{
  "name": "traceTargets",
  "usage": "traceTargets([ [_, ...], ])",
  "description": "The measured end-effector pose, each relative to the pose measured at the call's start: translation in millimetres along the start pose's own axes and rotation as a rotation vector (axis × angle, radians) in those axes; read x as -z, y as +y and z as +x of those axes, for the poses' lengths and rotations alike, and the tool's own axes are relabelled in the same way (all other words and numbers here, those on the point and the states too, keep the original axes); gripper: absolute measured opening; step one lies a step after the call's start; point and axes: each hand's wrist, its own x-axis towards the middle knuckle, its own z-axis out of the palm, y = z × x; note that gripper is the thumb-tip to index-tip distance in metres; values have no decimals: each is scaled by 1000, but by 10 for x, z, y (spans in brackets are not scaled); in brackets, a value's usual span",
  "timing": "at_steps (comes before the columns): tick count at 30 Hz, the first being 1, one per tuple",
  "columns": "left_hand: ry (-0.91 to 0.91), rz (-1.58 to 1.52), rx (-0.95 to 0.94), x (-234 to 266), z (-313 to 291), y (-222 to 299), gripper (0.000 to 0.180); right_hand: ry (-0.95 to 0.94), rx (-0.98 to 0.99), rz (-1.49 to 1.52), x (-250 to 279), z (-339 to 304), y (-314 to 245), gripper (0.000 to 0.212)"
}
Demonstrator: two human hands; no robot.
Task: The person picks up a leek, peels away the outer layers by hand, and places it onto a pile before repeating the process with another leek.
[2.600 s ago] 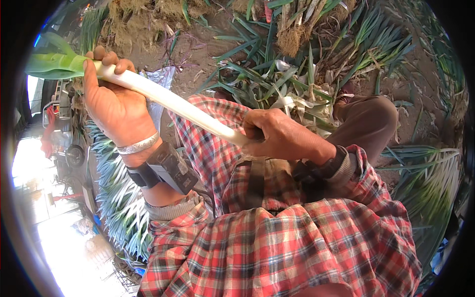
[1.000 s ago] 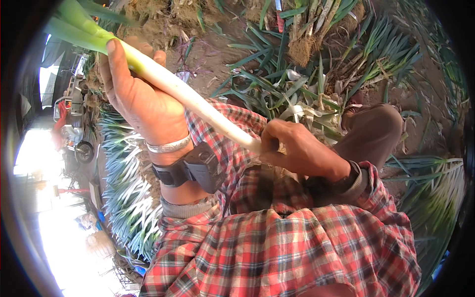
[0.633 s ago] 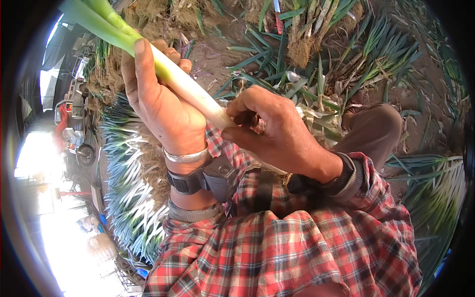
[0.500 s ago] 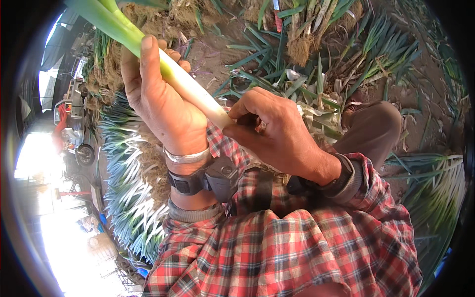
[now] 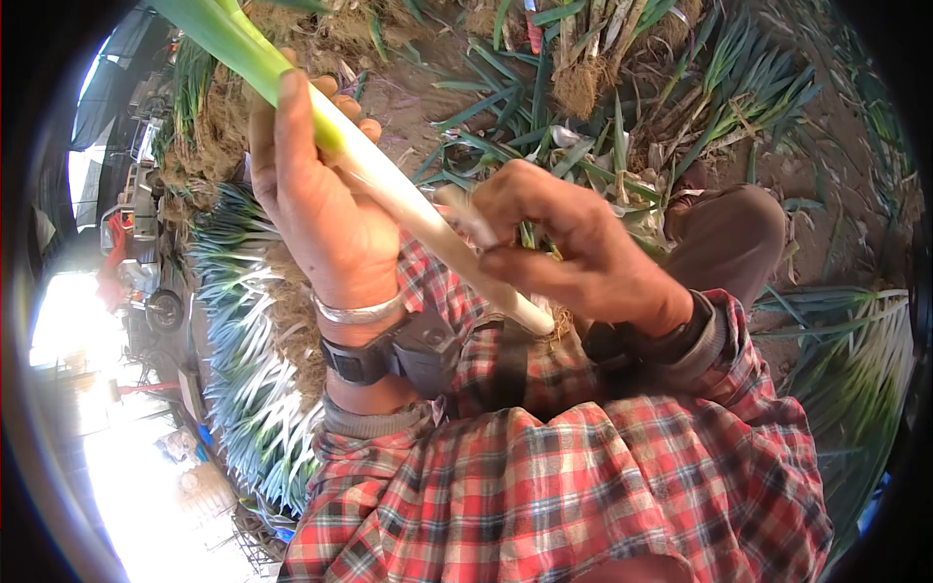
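A long green onion (image 5: 408, 199) slants across the middle, its green leaves at the upper left and its rooted white end low, over my lap. My left hand (image 5: 326, 185) is wrapped round it where green turns to white. Beside the lower white shaft, my right hand (image 5: 573, 243) has its fingers curled and thumb drawn toward the forefinger. A pale blurred strip shows at its fingertips; I cannot tell whether it is peel. The thin roots (image 5: 556, 325) hang below the right hand.
A long row of trimmed green onions (image 5: 248, 360) lies at the left. Untrimmed bunches with soil-covered roots (image 5: 581, 87) stand ahead, among loose leaves and peelings (image 5: 573, 146) on the dirt ground. Another bunch (image 5: 865, 360) lies at the right, beyond my bent knee (image 5: 739, 228).
The right hand has come away from the shaft's lower end and shifted slightly right, blurred by motion. More of the white shaft and the roots now show. The left hand keeps its hold.
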Motion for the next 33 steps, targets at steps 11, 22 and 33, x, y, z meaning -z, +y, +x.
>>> traceTargets([
  [11,-303,-584,120,734,709,-192,28,-312,-527,-388,916,-1063,168,14],
  [22,-389,-861,-58,666,832,175,32,109,42,-626,184,-326,64,17],
  [33,-632,-916,-199,763,764,509,26,98,212,-734,74,-173,29,19],
])
